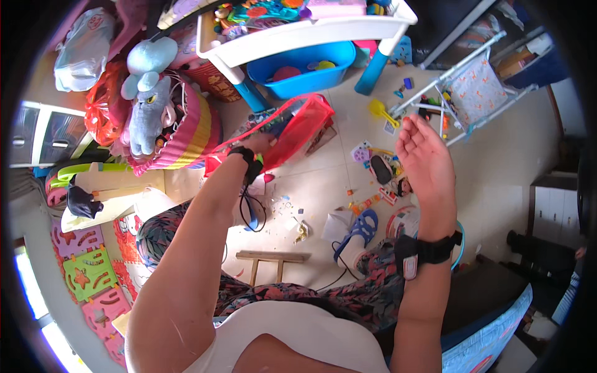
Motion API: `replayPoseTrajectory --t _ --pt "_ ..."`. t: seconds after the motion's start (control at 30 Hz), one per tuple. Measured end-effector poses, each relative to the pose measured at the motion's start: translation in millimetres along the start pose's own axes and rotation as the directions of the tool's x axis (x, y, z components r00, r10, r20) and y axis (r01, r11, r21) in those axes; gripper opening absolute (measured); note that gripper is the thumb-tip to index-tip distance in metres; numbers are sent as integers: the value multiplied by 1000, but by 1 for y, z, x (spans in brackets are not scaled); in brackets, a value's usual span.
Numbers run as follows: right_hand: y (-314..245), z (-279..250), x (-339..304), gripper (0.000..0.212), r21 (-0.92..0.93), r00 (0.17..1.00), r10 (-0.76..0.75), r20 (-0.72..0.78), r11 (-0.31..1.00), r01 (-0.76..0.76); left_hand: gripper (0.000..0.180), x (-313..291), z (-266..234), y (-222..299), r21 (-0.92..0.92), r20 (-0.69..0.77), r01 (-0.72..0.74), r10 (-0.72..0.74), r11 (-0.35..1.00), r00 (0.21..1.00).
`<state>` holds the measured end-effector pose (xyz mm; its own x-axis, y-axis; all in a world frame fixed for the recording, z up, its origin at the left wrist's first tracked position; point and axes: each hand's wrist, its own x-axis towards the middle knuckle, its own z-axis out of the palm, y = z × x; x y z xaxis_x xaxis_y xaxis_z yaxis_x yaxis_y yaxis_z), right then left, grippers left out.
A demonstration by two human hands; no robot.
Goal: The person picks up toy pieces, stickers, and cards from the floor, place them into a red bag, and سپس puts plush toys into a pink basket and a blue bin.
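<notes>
My left hand (258, 144) reaches into a red see-through bag (305, 127) with a raised rim, which stands on the floor ahead of me. The bag's side and the things inside hide most of its fingers, so I cannot make out whether they grip anything. My right hand (426, 161) is raised above the floor to the right, palm partly turned up, fingers loosely bent and nothing in them. Beyond its fingertips lies a yellow toy shovel (380, 110). A dark shoe-shaped thing (380, 169) and small toys lie on the floor to its left.
A white table with blue legs (249, 93) holds toys, with a blue tub (298, 78) beneath. At left stands a striped basket (199, 124) with a grey plush toy (149, 115). A small wooden stool (273, 256) is before me; a folding rack (479, 87) stands right.
</notes>
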<state>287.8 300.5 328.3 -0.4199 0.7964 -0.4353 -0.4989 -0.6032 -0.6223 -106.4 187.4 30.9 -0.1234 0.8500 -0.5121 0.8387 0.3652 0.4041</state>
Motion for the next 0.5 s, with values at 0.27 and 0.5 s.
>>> replayPoseTrajectory --t 0.27,0.5 --pt "-18 -22 2 15 54 998 -43 55 998 40 42 -39 -88 56 -126 -209 32 -58 991 976" --pt "-22 -23 -6 13 59 993 -85 83 995 80 32 -111 -226 76 16 -278 -235 230 972 933"
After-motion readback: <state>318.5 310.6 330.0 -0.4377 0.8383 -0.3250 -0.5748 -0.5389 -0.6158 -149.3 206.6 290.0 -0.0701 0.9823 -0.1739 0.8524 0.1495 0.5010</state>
